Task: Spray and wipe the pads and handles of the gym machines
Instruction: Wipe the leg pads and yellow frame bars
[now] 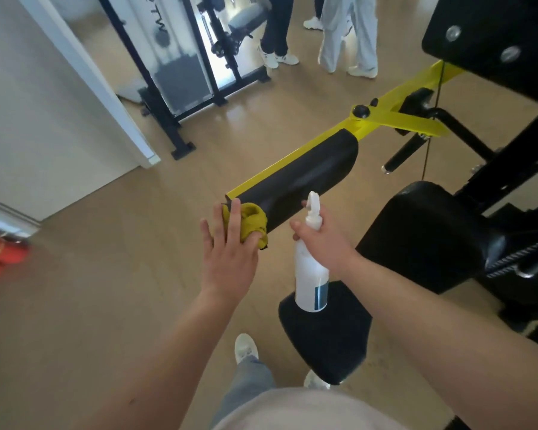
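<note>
A long black arm pad [305, 173] sits on a yellow machine arm [395, 97] in the middle of the view. My left hand [230, 252] presses a crumpled yellow cloth [253, 223] against the near end of that pad, fingers straight. Just right of the cloth, my right hand [322, 237] grips the neck of a white spray bottle [311, 274], whose nozzle points up beside the pad. Below the bottle is a black seat pad [326, 339]. A larger black pad [423, 240] lies to the right.
Two people's legs [348, 35] stand on the wooden floor at the top. Another black machine frame [180, 88] stands by a white wall [44, 103] at the left. A black handle bar [404, 153] sticks out at right. Something red [0, 256] lies at the left edge.
</note>
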`<state>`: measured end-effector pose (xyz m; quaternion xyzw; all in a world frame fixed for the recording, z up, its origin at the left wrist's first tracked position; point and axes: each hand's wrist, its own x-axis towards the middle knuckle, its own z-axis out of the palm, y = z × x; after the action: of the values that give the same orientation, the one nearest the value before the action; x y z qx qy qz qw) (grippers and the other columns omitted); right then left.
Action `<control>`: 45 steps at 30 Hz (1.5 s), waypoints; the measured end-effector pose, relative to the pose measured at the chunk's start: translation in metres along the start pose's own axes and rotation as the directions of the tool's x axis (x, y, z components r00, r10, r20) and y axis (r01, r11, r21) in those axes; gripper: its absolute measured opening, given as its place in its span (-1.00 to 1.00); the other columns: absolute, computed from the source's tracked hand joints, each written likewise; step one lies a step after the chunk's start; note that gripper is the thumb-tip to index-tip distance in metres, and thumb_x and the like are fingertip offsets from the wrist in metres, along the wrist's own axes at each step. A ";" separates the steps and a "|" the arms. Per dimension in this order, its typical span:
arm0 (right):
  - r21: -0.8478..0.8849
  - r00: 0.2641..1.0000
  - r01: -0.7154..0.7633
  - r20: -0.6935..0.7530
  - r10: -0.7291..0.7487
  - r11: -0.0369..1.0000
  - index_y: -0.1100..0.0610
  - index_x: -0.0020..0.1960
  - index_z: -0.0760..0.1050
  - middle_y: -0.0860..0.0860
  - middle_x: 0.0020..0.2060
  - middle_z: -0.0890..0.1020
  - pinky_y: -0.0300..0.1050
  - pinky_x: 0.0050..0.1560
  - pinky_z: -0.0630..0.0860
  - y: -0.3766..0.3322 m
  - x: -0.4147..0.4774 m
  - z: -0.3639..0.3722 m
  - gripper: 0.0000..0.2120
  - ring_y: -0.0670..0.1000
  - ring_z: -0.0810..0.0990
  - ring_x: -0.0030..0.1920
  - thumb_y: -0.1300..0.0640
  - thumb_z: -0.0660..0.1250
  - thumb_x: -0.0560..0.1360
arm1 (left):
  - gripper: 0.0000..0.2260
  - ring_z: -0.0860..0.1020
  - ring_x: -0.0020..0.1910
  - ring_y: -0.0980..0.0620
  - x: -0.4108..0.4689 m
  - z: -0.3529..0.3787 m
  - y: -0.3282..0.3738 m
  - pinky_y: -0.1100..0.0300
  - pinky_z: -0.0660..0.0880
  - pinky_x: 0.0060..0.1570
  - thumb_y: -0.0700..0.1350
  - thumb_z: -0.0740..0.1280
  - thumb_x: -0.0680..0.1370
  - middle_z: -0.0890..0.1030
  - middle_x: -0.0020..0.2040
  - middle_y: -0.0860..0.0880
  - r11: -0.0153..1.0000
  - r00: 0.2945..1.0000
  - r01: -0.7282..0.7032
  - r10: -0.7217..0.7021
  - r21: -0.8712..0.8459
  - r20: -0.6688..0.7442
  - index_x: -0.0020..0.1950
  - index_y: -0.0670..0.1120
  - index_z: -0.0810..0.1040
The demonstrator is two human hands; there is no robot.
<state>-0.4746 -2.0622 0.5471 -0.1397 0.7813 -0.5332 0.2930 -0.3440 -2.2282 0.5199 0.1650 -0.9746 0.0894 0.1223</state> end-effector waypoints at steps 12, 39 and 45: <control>0.031 0.988 -0.079 -0.128 0.083 0.996 -0.16 0.29 0.38 0.01 -0.08 0.67 -0.06 -0.01 0.55 0.018 0.009 -0.012 -0.71 0.03 0.65 0.00 -0.09 0.37 0.62 | -0.22 -0.35 0.53 -0.47 0.062 -0.007 0.024 -0.39 -0.21 0.52 0.12 0.30 0.63 -0.44 0.55 -0.36 0.862 0.920 -0.373 0.295 0.342 0.258 0.68 0.05 -0.12; 0.198 0.872 -0.257 -0.375 0.315 0.946 -0.20 0.51 0.35 -0.14 -0.08 0.60 -0.18 -0.16 0.49 0.046 0.013 -0.043 -0.49 -0.11 0.60 -0.07 -0.15 0.38 0.61 | -0.52 0.14 0.58 -0.21 0.257 -0.010 0.147 -0.32 -0.07 0.55 0.25 0.20 0.60 0.45 0.47 -0.06 0.289 0.443 -0.885 0.763 0.365 0.471 0.44 0.06 0.51; 0.209 0.860 -0.233 -0.412 0.302 0.950 -0.16 0.53 0.34 -0.14 -0.02 0.59 -0.14 -0.09 0.52 0.046 0.014 -0.036 -0.47 -0.11 0.59 -0.03 -0.17 0.38 0.60 | -0.57 0.09 0.57 -0.29 0.180 -0.027 0.083 -0.33 -0.22 0.53 0.22 0.16 0.64 0.39 0.52 -0.10 -0.073 0.225 -0.936 0.631 0.346 0.742 0.43 0.11 0.53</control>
<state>-0.5030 -2.0243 0.5099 0.1169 0.7958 -0.5628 0.1902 -0.5320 -2.1990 0.5827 -0.4047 -0.7226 0.5166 -0.2174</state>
